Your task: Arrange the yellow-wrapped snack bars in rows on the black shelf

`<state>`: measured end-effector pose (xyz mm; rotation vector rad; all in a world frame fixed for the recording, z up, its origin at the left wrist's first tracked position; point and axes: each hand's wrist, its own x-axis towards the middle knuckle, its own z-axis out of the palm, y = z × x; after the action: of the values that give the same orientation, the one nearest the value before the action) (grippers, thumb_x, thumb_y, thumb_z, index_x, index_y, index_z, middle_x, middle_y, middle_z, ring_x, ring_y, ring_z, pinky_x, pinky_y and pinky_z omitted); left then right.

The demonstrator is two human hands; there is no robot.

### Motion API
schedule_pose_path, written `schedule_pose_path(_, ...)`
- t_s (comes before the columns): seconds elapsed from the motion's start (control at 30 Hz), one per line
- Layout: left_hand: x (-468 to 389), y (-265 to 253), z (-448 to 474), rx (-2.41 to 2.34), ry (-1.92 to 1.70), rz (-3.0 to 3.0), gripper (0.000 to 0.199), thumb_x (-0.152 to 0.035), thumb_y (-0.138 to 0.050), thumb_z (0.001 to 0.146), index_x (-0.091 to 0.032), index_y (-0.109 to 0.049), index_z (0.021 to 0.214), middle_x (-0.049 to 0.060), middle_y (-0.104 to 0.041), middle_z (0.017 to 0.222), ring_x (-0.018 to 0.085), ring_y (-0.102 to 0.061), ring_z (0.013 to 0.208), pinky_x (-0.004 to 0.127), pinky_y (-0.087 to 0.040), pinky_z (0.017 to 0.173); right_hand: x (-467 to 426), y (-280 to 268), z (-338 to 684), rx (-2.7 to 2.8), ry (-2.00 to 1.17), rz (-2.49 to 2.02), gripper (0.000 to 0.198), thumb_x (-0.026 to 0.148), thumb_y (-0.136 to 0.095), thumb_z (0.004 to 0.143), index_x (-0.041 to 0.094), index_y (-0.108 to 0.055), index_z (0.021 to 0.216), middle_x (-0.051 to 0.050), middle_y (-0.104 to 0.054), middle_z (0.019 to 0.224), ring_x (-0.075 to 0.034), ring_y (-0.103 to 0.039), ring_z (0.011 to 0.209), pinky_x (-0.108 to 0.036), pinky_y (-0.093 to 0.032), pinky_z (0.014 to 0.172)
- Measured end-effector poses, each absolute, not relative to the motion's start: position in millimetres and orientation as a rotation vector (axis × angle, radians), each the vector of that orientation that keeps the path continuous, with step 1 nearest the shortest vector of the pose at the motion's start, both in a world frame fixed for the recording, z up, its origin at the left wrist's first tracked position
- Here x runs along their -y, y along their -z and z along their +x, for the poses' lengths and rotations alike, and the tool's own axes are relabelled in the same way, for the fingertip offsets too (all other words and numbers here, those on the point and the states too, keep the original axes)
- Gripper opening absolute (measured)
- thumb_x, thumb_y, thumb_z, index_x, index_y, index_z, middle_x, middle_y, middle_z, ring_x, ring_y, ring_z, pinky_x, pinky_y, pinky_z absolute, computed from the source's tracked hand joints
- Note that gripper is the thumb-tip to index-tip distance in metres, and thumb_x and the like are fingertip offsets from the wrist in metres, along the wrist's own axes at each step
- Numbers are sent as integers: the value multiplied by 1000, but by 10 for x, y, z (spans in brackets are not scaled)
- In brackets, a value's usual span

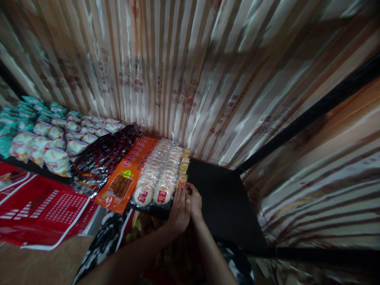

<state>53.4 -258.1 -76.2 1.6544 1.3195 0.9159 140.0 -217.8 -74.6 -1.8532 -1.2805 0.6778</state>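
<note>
On the black surface (227, 206), the row of yellow packets (183, 169) runs away from the left hand (179, 211) and curled right hand (195, 201), together at its near end, grip unclear.

Green packets (6, 138) cut off, left edge. Print (187, 95) on sheeting (252, 63), upper centre, blurred. Yellow packets (183, 168) partly behind hands (179, 210), centre.

Bare forearms (142, 251) forward, left hand (179, 209) and right hand (195, 201) close together, right fingers (191, 187) bent.
</note>
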Motion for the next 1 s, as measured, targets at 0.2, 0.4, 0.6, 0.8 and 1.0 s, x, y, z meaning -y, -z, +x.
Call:
schedule_pose_path(0.2, 2595, 653, 516, -1317, -851, 1676, 57, -28, -23, 90, 3, -27, 138, 20, -20, 148, 24, -13, 139, 43, -13, 115, 2169, 748, 1371, 1162, -844, -1704, 43, 45, -51, 65, 19, -56, 100, -5, -66, 90, -18, -62, 77, -29, -49, 70)
schedule_pose_path(0.4, 2743, 649, 446, -1240, -911, 1811, 52, -26, -23, 90, -3, -33, 136, 16, -30, 146, 24, -18, 138, 46, -20, 114, 2395, 786, 1308, 1016, -786, -1598, 51, 45, -56, 66, 15, -52, 107, -12, -59, 107, -19, -58, 93, -29, -49, 77)
schedule_pose_path(0.6, 3324, 622, 4, -1080, -1022, 1842, 46, -28, -29, 92, -14, -37, 135, 12, -48, 133, 19, -41, 124, 39, -34, 107, 3074, 841, 1006, 971, -766, -1572, 40, 49, -49, 78, 17, -52, 101, -9, -64, 93, -18, -60, 82, -29, -48, 74)
schedule_pose_path(0.8, 3699, 1037, -471, -1257, -965, 1612, 43, -31, -37, 88, -17, -45, 128, 12, -52, 127, 21, -47, 118, 40, -37, 103, 3463, 1185, 670, 1395, -859, -1730, 29, 37, -43, 80, 19, -60, 95, -9, -66, 97, -21, -60, 89, -34, -45, 84)
schedule_pose_path(1.0, 3334, 1516, -651, -1573, -733, 1145, 33, -25, -35, 86, -14, -56, 109, 14, -59, 118, 22, -53, 114, 39, -36, 101, 3242, 1500, 450, 1675, -894, -1769, 35, 27, -37, 84, 20, -64, 105, -9, -64, 110, -23, -56, 105, -37, -37, 96)
